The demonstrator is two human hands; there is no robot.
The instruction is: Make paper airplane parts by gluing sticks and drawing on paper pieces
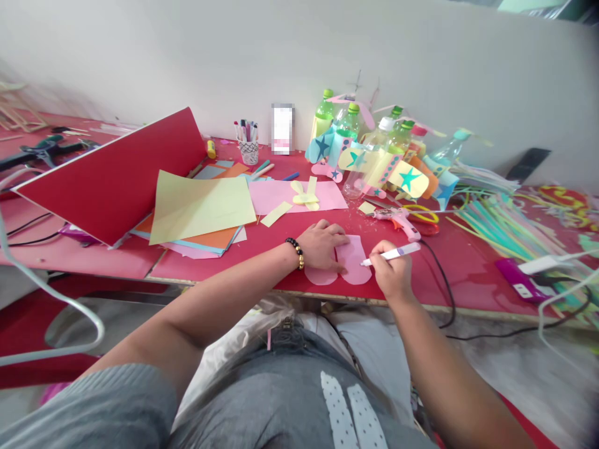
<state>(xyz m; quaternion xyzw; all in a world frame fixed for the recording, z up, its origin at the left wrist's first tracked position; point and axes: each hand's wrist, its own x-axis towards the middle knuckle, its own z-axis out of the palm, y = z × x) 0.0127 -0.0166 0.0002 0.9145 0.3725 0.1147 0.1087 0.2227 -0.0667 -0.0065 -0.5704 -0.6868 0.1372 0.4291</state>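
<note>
Two pink paper cutouts with rounded ends lie near the front edge of the red table. My left hand [322,244] rests flat with its fingers stretched over the left pink cutout [321,275] and the edge of the right pink cutout [354,259]. A white marker [400,252] is gripped in my right hand [393,271], its tip at the right cutout's right side. Behind my hands, a pale yellow paper propeller shape [305,194] sits on a pink sheet [271,196], with a yellow strip [276,214] beside it.
A pink glue gun [397,219] and yellow-handled scissors [421,214] lie right of my hands. Decorated bottles [374,140] crowd the back. Colored sheets [201,209] and a red board [116,181] stand left. A pen cup [248,152] and phone [282,130] are by the wall.
</note>
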